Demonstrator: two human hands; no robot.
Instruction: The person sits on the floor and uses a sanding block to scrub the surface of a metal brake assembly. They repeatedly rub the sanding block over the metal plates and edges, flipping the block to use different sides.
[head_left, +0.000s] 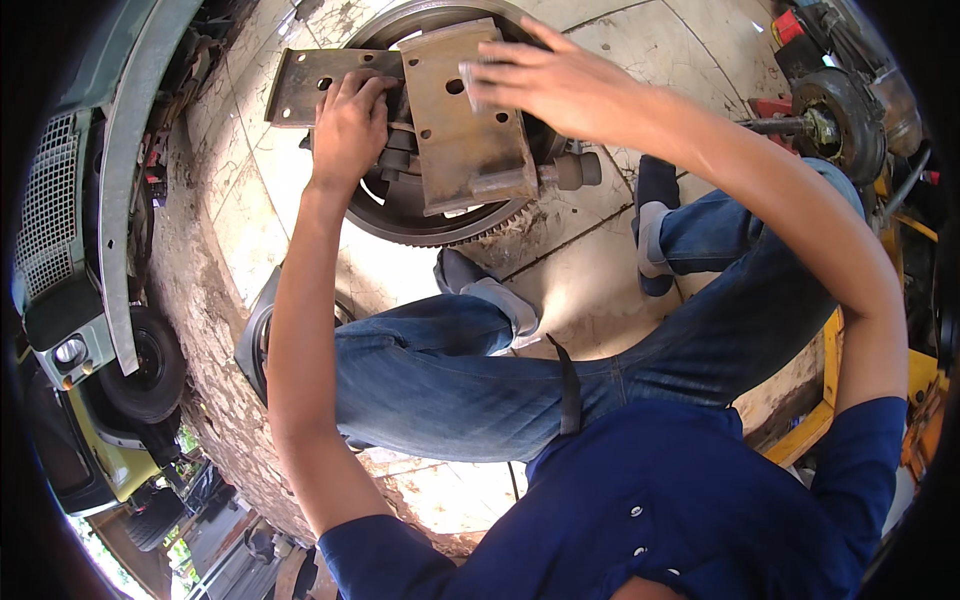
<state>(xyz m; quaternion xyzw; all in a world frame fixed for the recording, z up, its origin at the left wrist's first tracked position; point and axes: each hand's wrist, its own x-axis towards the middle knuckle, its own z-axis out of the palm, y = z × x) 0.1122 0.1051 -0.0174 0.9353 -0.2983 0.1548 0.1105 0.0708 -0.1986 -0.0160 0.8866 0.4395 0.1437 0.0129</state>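
A rusty brown metal bracket [460,120] with several drilled holes lies across a large toothed flywheel [400,237] on the floor. My right hand [565,90] is over the bracket's upper part, blurred by motion, thumb raised. Beneath its fingertips is a small pale grey piece [470,88], whose kind I cannot make out. A second, flatter metal plate [290,90] with holes adjoins the bracket on the left. My left hand [347,130] is closed with its fingers curled over this plate. Below the bracket's right corner, a thick round metal fitting [575,172] juts out.
Cracked tiles [580,225] cover the floor around my shoes. At the right stand a round hub-like part [838,115] and a yellow metal frame [800,440]. A vehicle with a mesh grille [50,185] and a tyre [145,365] are at the left.
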